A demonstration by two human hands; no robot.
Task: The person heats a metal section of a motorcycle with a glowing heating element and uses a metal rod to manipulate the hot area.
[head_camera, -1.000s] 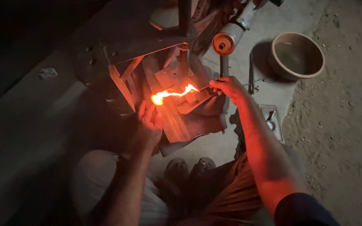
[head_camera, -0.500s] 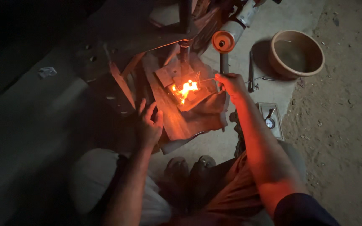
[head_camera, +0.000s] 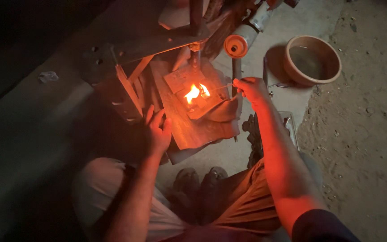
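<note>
A small orange flame (head_camera: pixel 196 92) burns on a flat block at the middle of a wooden work board (head_camera: pixel 189 127). My right hand (head_camera: pixel 250 88) is pinched on a thin metal rod (head_camera: pixel 221 88) whose tip reaches into the flame from the right. My left hand (head_camera: pixel 157 129) rests with fingers spread on the left edge of the board, holding nothing. A metal frame with a threaded screw (head_camera: pixel 195 58) stands just behind the flame.
A round clay bowl (head_camera: pixel 312 60) sits on the ground at the upper right. An orange-ended cylinder (head_camera: pixel 236 44) lies behind my right hand. Small metal tools (head_camera: pixel 287 123) lie on the ground by my right forearm. My shoes (head_camera: pixel 200 186) are below the board. Sandy ground lies at right.
The long bright flame has shrunk to a small one on the block. My left hand has dropped away from the flame to the board's edge; my right hand has lifted slightly.
</note>
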